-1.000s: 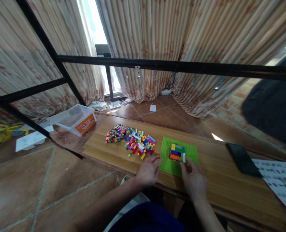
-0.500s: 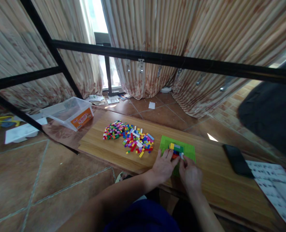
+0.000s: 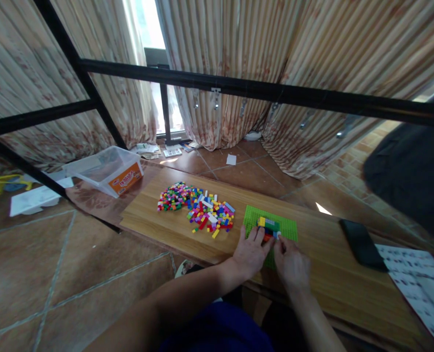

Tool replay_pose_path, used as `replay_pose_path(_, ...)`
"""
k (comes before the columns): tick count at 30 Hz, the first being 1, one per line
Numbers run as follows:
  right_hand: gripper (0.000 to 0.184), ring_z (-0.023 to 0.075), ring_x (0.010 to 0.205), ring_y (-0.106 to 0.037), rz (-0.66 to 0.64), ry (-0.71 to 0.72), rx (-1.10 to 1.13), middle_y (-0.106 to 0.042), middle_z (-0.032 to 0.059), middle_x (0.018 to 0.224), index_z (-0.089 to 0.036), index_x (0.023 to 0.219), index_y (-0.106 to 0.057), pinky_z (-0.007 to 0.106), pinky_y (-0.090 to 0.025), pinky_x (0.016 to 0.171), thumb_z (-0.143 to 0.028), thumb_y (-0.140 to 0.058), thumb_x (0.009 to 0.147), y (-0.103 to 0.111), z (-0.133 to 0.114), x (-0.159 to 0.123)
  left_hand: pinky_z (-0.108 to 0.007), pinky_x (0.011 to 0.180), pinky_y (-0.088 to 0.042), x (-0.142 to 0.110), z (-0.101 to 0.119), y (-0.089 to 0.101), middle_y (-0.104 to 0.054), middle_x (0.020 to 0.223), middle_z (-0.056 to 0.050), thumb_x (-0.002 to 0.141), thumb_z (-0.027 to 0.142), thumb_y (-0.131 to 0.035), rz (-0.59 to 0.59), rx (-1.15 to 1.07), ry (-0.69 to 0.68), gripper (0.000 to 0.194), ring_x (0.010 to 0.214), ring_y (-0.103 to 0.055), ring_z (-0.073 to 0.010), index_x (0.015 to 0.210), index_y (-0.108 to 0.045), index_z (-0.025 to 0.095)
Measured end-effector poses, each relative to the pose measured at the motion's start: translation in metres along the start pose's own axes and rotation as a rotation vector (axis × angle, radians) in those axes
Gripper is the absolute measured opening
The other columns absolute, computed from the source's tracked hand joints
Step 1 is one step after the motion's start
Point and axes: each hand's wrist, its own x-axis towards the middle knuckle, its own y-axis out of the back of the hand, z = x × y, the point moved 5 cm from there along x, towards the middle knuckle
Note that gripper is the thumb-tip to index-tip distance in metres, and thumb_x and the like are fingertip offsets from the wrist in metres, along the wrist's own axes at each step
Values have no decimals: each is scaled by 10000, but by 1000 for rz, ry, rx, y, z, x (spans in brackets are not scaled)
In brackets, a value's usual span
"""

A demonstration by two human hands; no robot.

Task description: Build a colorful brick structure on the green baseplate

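A small block of joined toy bricks (image 3: 271, 224), with yellow, grey, green, blue and orange-red parts showing, sits on a light green studded baseplate (image 3: 289, 228). My left hand (image 3: 249, 254) grips this block from the left and near side, its fingers covering part of it. At the block's right end, my right hand (image 3: 292, 261) pinches a white brick (image 3: 278, 235) against it. Fingers hide the near side of the block, and I cannot tell whether the white brick is fully pressed on.
Loose bricks (image 3: 211, 215) lie in piles left of the baseplate on the wooden table (image 3: 323, 264). A black phone (image 3: 361, 244) and a printed sheet (image 3: 415, 271) lie to the right. A clear plastic bin (image 3: 105, 168) stands beyond the left end. A black metal bar (image 3: 239, 85) crosses behind.
My left hand has moved right from beside the loose bricks onto the block. My right hand keeps the white brick at the block's right end. The view has shifted slightly.
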Motion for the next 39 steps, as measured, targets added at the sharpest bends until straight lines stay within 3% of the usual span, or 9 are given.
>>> replay_pose_path(8,502,239,779,-674,-7,-23,74,-741,162,954,-143,1103,-698,345,-478,717,-473,-345,965,31,19,18,-654,1091,-323,-2,-10,1,-439,1463,-134,897,189,-534,-101,-168,2,537,1338,-395,-316,1420,-473,296)
replay_pose_path(12,496,233,789,-676,-71,4,131,-740,142,960,-156,1018,-706,348,-494,730,-470,-323,975,17,28,13,-557,1114,-364,-7,-29,11,-434,1463,-131,821,167,-576,-59,-353,74,636,1316,-423,-296,1438,-436,225)
replay_pose_path(17,477,216,827,-660,-100,103,181,-722,119,929,-164,952,-708,346,-500,782,-425,-310,990,-7,19,17,-439,1101,-424,-4,-56,12,-521,1357,-129,838,98,-497,37,-500,248,528,1246,-493,-247,1362,-502,159)
replay_pose_path(21,446,215,845,-637,-96,132,139,-705,116,939,-162,967,-708,344,-489,785,-389,-325,992,-15,18,23,-452,1094,-431,4,-57,9,-513,1365,-126,845,114,-510,36,-489,205,520,1250,-497,-245,1361,-502,185)
replay_pose_path(26,410,211,852,-614,-96,106,168,-687,107,946,-184,948,-707,346,-480,798,-379,-348,983,-20,22,21,-475,1058,-436,7,-44,8,-469,1413,-118,865,136,-492,-51,-363,86,536,1258,-492,-271,1393,-479,234)
replay_pose_path(33,349,225,891,-619,-73,-111,507,-700,98,946,-209,906,-733,379,-485,860,-482,-518,887,-22,27,20,-470,1033,-432,8,-35,3,-450,1426,-142,845,147,-518,-121,-243,29,616,1262,-479,-297,1447,-420,236)
replay_pose_path(39,470,231,845,-679,9,-365,670,-744,119,950,-162,939,-736,396,-540,816,-584,-581,804,-37,42,15,-481,1035,-435,8,-32,-1,-459,1423,-154,874,154,-482,-114,-210,58,596,1240,-495,-303,1461,-412,222)
